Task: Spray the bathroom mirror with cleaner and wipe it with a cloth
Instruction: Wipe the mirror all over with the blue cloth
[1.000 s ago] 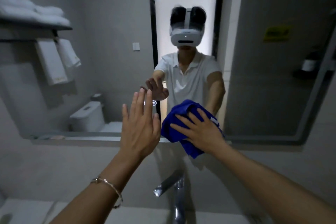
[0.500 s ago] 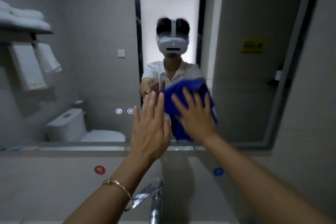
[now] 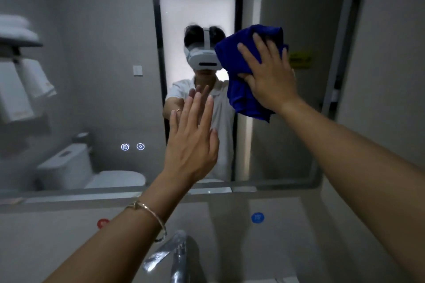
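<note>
- Under my right hand [image 3: 269, 80], up and right of my left one, the blue cloth [image 3: 232, 55] lies bunched against the mirror [image 3: 103, 76]; my fingers [image 3: 261, 48] are spread wide and flat on it, thumb at a fold.
- Below my right palm a loose end of the cloth hangs down.
- Lower and leftward, my left hand [image 3: 190, 145] is raised, fingers straight and close together, holding nothing; I cannot tell whether the tips touch the glass.
- Left of that hand, 2 lit round icons [image 3: 132, 146] glow in the mirror.
- Beneath my left wrist, which wears a thin bracelet [image 3: 147, 211], stands a chrome tap [image 3: 170, 257].
</note>
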### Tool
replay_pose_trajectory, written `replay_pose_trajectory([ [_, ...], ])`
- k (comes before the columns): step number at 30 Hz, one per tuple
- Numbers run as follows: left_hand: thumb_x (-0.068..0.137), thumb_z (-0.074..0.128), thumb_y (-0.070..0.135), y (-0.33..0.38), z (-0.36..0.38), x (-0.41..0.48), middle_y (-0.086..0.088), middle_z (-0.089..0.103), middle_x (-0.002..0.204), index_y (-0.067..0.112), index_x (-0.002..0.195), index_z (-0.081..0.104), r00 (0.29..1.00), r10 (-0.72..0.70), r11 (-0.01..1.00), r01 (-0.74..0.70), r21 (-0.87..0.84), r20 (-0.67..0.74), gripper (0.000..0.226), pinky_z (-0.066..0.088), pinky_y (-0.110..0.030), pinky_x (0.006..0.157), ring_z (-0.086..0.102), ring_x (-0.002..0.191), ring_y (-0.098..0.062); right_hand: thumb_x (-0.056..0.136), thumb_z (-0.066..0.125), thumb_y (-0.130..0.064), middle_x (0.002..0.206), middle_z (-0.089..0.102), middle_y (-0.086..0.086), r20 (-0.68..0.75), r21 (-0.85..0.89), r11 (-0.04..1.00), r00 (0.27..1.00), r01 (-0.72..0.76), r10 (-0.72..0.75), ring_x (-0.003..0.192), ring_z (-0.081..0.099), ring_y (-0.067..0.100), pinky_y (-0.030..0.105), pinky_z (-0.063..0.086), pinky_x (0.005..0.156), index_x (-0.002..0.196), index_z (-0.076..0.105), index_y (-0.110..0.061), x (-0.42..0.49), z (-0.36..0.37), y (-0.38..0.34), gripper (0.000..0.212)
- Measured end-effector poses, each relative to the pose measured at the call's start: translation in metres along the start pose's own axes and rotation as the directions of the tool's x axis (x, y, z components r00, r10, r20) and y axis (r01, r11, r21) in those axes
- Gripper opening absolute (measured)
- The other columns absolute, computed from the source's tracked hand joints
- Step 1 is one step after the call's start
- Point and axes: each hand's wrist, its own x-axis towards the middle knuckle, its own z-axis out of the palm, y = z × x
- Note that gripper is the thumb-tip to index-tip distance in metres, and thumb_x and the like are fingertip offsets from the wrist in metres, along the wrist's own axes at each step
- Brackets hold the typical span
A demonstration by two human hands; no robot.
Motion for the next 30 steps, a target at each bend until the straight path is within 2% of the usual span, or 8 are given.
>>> replay_pose_trajectory([
  [5, 0.092, 0.018, 0.041, 0.01, 0.024, -0.017, -0.006, 0.005, 0.158, 0.021, 0.15, 0.008, 0.998, 0.029, 1.0, -0.029, 0.001, 0.064, 0.062, -0.007, -0.04, 0.114, -0.004, 0.145, -0.018, 0.093, 0.029, -0.044, 0.155, 0.02, 0.015, 0.032, 0.019, 0.992, 0.992, -0.124, 0.123, 0.138, 0.02, 0.036, 0.06, 0.015, 0.11, 0.151, 0.017, -0.021, -0.121, 0.075, -0.034, 0.064],
  [9, 0.094, 0.017, 0.042, 0.008, 0.039, -0.031, -0.003, 0.001, 0.158, 0.024, 0.149, 0.002, 0.994, 0.01, 1.0, -0.013, 0.028, 0.11, 0.06, -0.009, -0.04, 0.112, -0.004, 0.145, -0.018, 0.086, 0.03, -0.049, 0.149, 0.023, 0.011, 0.229, -0.031, 0.999, 0.973, -0.017, 0.023, 0.13, 0.03, 0.035, 0.06, 0.017, 0.106, 0.152, 0.0, -0.027, -0.203, 0.113, -0.039, 0.076],
  [12, 0.094, 0.015, 0.043, 0.007, 0.045, -0.038, -0.005, 0.001, 0.158, 0.026, 0.148, -0.003, 0.991, -0.001, 0.999, -0.004, 0.041, 0.132, 0.059, -0.007, -0.041, 0.111, -0.003, 0.145, -0.019, 0.085, 0.031, -0.047, 0.149, 0.024, 0.008, 0.3, -0.01, 0.999, 0.953, 0.042, -0.037, 0.132, 0.028, 0.032, 0.057, 0.015, 0.108, 0.15, 0.018, -0.028, -0.188, 0.104, -0.024, 0.069],
  [14, 0.093, 0.016, 0.043, 0.008, 0.047, -0.036, -0.004, 0.0, 0.158, 0.028, 0.147, -0.006, 0.99, 0.003, 0.999, -0.008, 0.034, 0.14, 0.06, -0.007, -0.04, 0.112, -0.004, 0.145, -0.018, 0.089, 0.034, -0.044, 0.152, 0.022, 0.007, 0.238, 0.016, 0.999, 0.97, 0.052, -0.054, 0.135, 0.023, 0.031, 0.057, 0.012, 0.111, 0.148, 0.021, -0.03, -0.159, 0.085, -0.008, 0.062],
  [17, 0.093, 0.017, 0.043, 0.012, 0.041, -0.022, -0.004, 0.0, 0.158, 0.026, 0.148, -0.003, 0.994, 0.027, 1.0, -0.028, 0.01, 0.104, 0.062, -0.005, -0.041, 0.113, -0.003, 0.145, -0.019, 0.099, 0.035, -0.043, 0.16, 0.0, 0.004, 0.137, 0.05, 0.993, 0.985, -0.109, 0.102, 0.144, 0.0, 0.027, 0.05, -0.007, 0.112, 0.151, 0.004, -0.033, -0.084, 0.041, 0.03, 0.062],
  [21, 0.092, 0.019, 0.042, 0.024, 0.037, -0.005, -0.008, 0.005, 0.158, 0.021, 0.149, 0.002, 0.997, 0.053, 0.999, -0.052, -0.012, 0.054, 0.063, -0.001, -0.043, 0.114, -0.001, 0.145, -0.02, 0.099, 0.032, -0.047, 0.16, -0.005, 0.007, 0.024, 0.097, 0.967, 0.972, -0.236, 0.235, 0.146, -0.003, 0.029, 0.053, -0.001, 0.114, 0.152, 0.001, -0.028, -0.032, 0.005, 0.059, 0.064],
  [27, 0.092, 0.014, 0.043, 0.034, 0.054, -0.014, -0.004, 0.001, 0.159, 0.025, 0.148, 0.0, 0.993, 0.05, 0.998, -0.045, -0.047, 0.106, 0.061, -0.001, -0.043, 0.116, -0.006, 0.145, -0.017, 0.093, 0.028, -0.052, 0.156, 0.015, 0.017, 0.054, 0.025, 0.972, 0.971, -0.235, 0.234, 0.139, 0.019, 0.039, 0.061, 0.017, 0.108, 0.152, 0.007, -0.02, -0.155, 0.087, 0.003, 0.07],
  [30, 0.092, 0.014, 0.044, 0.037, 0.062, -0.022, -0.004, -0.001, 0.158, 0.025, 0.15, 0.001, 0.987, 0.047, 0.998, -0.042, -0.039, 0.152, 0.062, -0.001, -0.044, 0.116, -0.008, 0.145, -0.017, 0.088, 0.029, -0.051, 0.159, -0.004, 0.012, 0.159, -0.006, 0.99, 0.977, -0.142, 0.141, 0.132, 0.028, 0.037, 0.061, 0.02, 0.108, 0.152, -0.003, -0.023, -0.236, 0.132, -0.02, 0.077],
])
